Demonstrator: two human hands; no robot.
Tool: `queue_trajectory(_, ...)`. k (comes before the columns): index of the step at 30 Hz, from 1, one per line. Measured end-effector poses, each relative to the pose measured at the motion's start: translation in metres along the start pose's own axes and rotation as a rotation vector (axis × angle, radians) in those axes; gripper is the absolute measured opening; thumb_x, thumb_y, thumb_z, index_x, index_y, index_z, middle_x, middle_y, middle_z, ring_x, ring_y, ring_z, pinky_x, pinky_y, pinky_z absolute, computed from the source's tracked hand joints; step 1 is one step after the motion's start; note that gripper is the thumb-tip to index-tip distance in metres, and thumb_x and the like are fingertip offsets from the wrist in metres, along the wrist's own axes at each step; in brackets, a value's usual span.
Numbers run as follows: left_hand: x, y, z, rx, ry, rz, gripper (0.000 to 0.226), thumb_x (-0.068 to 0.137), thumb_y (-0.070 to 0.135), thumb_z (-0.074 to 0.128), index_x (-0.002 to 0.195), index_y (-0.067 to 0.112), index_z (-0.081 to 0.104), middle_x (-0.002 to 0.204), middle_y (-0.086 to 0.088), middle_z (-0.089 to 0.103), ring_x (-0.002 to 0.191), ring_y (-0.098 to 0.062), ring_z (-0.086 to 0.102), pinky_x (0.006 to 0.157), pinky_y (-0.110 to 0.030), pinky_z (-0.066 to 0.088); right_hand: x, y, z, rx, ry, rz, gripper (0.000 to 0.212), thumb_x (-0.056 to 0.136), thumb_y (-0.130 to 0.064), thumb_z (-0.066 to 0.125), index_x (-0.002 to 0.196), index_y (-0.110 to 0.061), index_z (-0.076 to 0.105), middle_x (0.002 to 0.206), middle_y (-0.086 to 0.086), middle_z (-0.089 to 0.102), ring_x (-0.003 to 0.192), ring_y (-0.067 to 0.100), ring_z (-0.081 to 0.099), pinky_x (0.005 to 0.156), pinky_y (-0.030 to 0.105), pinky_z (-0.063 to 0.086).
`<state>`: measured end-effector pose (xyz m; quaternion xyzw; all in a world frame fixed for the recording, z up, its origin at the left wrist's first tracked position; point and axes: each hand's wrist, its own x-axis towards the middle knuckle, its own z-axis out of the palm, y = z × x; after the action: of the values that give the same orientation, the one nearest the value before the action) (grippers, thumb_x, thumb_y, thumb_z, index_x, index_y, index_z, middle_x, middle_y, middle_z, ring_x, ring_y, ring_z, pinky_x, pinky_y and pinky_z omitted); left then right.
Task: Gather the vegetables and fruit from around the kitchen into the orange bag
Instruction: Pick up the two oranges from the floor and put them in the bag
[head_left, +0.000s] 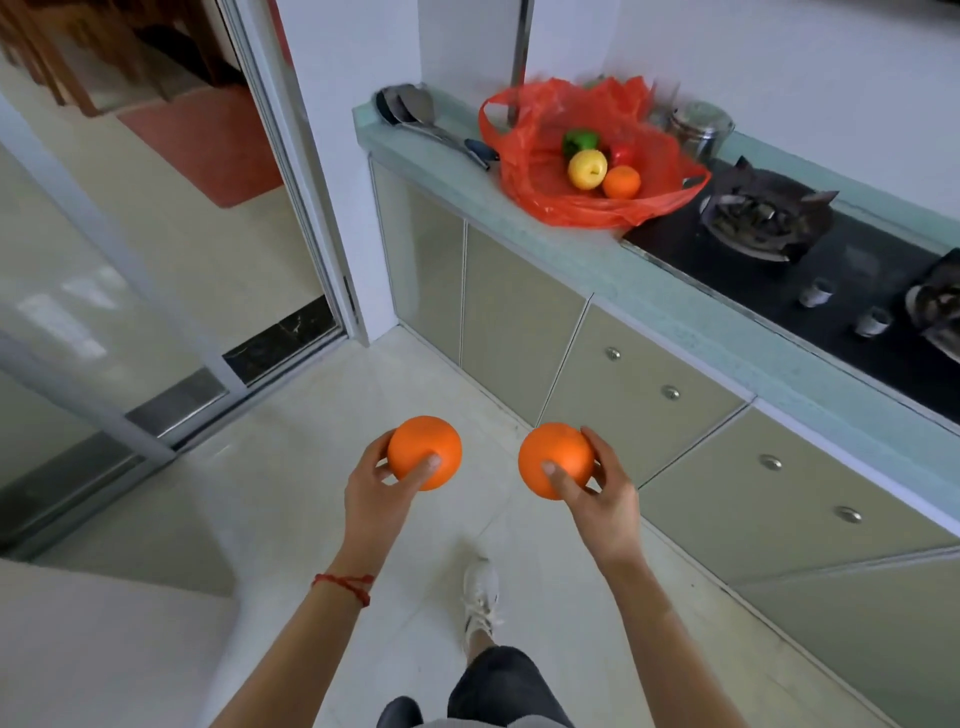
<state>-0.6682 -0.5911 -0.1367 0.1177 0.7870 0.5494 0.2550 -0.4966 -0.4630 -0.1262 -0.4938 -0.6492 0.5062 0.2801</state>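
My left hand (376, 493) grips an orange (423, 449) above the floor, and my right hand (602, 493) grips a second orange (556, 457) beside it. The orange bag (535, 171) lies open on the pale green counter (597, 265), far ahead of both hands. Inside it I see a green pepper (581, 140), a yellow fruit (587, 169), a small orange (621, 182) and a red pepper (623, 153).
A ladle and spatula (415, 111) lie on the counter left of the bag. A steel pot (698, 127) stands behind it and a black gas hob (769, 223) lies to its right. Cabinet doors (623, 395) line the right side; a sliding glass door (104, 312) is left.
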Motion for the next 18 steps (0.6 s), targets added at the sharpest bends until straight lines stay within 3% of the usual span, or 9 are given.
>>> queue_trajectory(9,0.129,0.081,0.070,-0.005,0.010,0.041,0.059,0.069,0.030,0.077,0.121,0.017,0.053,0.110,-0.002,0.057,0.098,-0.019,0.054,0.074,-0.030,0.042,0.163,-0.046,0.008,0.033,-0.004,-0.027,0.062,0.073,-0.025,0.076,0.129,-0.020,0.050,0.114,-0.003,0.055,0.107,0.018,0.053,0.082,0.025,0.041)
queue_trajectory(14,0.186,0.115,0.103,-0.009,-0.025,0.082,0.070,0.059,0.045,0.072,0.121,0.020,0.053,0.112,0.000,0.058,0.098,-0.020,0.056,0.075,-0.030,0.045,0.229,-0.063,0.012,0.048,0.030,-0.048,0.071,0.065,-0.040,0.071,0.130,-0.021,0.049,0.122,0.000,0.057,0.110,0.018,0.053,0.079,0.019,0.043)
queue_trajectory(18,0.238,0.135,0.129,-0.008,-0.091,0.088,0.076,0.051,0.055,0.069,0.119,0.025,0.054,0.111,0.003,0.058,0.098,-0.018,0.057,0.080,-0.034,0.048,0.278,-0.072,0.017,0.052,0.080,-0.033,0.061,0.076,-0.024,0.073,0.130,-0.020,0.048,0.118,-0.004,0.053,0.112,0.018,0.052,0.082,0.024,0.040)
